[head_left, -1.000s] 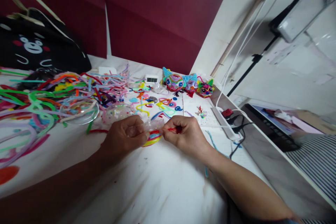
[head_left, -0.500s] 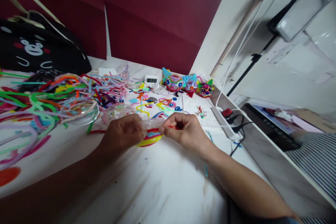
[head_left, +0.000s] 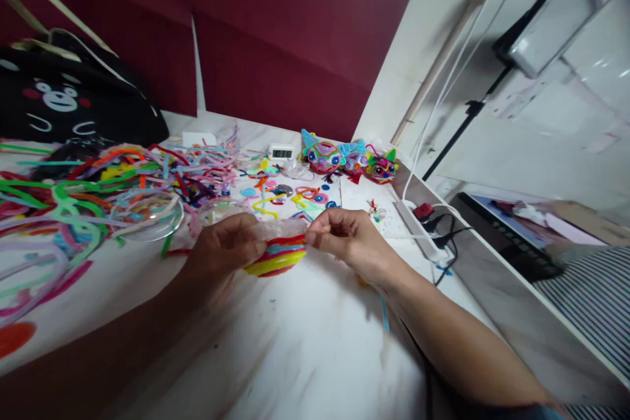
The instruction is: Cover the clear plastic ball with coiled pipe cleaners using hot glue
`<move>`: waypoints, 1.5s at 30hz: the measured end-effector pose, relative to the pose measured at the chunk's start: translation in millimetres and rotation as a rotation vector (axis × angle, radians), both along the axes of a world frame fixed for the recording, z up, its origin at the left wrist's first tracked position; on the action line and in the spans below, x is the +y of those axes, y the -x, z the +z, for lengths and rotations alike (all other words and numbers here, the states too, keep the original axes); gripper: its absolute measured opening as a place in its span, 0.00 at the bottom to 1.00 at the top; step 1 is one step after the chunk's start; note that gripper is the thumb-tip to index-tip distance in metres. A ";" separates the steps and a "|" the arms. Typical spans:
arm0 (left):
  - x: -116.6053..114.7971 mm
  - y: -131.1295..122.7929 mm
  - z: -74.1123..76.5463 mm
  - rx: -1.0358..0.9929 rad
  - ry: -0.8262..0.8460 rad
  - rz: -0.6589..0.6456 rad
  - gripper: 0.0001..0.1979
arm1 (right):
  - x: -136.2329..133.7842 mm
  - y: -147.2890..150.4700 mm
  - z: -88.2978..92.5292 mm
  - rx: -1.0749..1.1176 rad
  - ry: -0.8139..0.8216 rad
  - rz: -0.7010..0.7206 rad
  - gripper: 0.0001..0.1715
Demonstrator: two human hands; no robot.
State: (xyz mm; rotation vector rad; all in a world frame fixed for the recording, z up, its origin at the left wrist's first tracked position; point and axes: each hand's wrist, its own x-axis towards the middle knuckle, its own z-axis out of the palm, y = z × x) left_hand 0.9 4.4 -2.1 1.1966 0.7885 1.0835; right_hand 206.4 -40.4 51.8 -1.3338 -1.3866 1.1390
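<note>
Between my hands is a clear rounded plastic shell, its lower part covered with curved stripes of pipe cleaner in yellow, pink and blue. My left hand grips the shell's left side, thumb in front. Along the top of the stripes runs a red pipe cleaner. Its right end meets the pinched thumb and fingers of my right hand, which partly hide it. Just beyond lie loose bent pipe cleaners and a yellow pipe cleaner.
A tangled heap of pipe cleaners and a clear dish lie to the left. Finished striped animal heads stand at the back beside a small digital clock. A power strip with cables runs along the right ledge.
The shell has turned and shifted slightly left, so more of its stripes show. The red strand now lies straighter along the top of the stripes. Both hands keep their pinch.
</note>
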 end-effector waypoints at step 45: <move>-2.0 1.9 7.9 -0.205 0.085 -0.088 0.15 | 2.8 -6.8 -3.4 0.259 0.073 0.025 0.34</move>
